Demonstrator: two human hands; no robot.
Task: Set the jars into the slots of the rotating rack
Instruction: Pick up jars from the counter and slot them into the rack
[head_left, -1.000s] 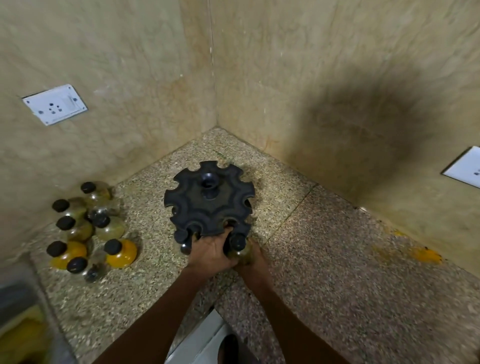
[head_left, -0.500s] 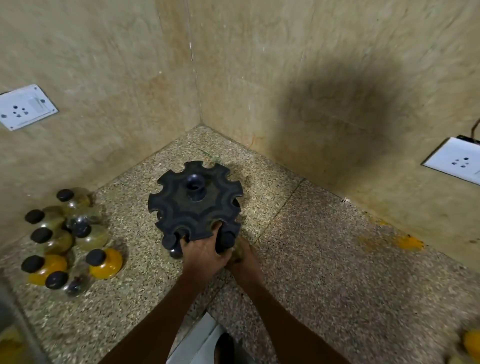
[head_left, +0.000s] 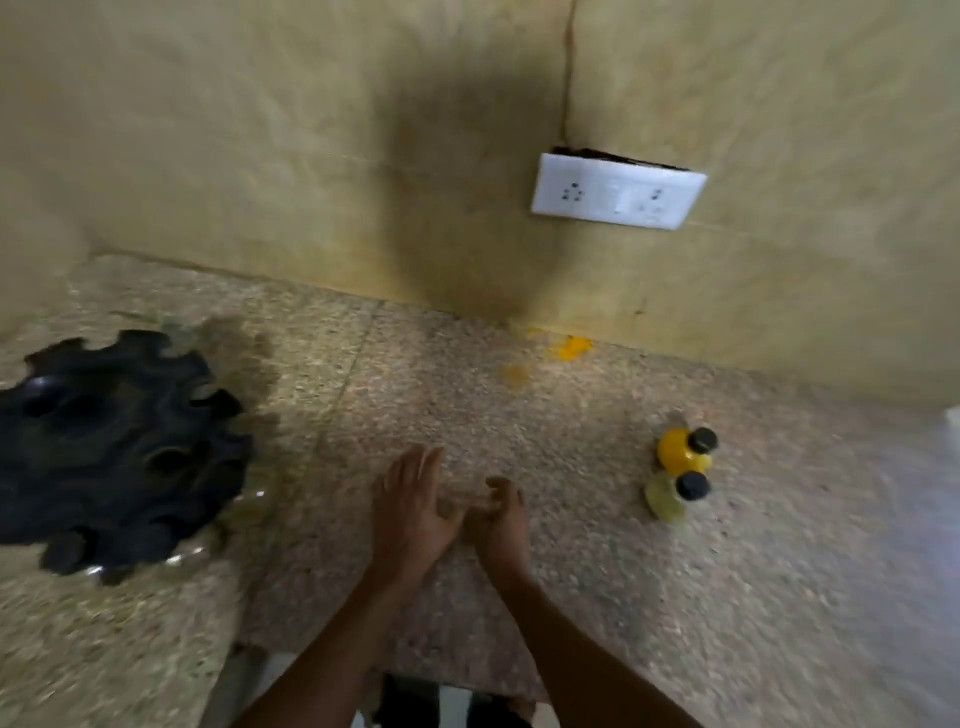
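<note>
Two hands sit mid-frame over the speckled stone desk (head_left: 597, 597), both holding nothing. Left hand (head_left: 415, 512) is released, fingers straight and pointing far, palm turned inward. Right hand (head_left: 501, 519) is just beside it, fingers loosely curled, nothing between them; heavy blur, so can't tell if the 2 hands touch.

Black rotating rack (head_left: 111, 457) stands at the left edge of the desk, well apart from the hands, slotted rim facing up. Near side of the rack shows a couple of dark caps (head_left: 65, 551) and glints of clear glass in the slots, approx 2 jars, but blur makes the count unsure.

2 more jars stand on the right of the desk, touching or nearly so: an orange-filled jar (head_left: 678, 452) w/ black cap on the far side, and a pale yellow jar (head_left: 667, 496) w/ black cap on the near side. Both upright, well apart from the rack.

White socket plate (head_left: 618, 192) is on the beige wall (head_left: 260, 130) beyond. Orange stain (head_left: 571, 347) marks the desk where it meets the wall.
</note>
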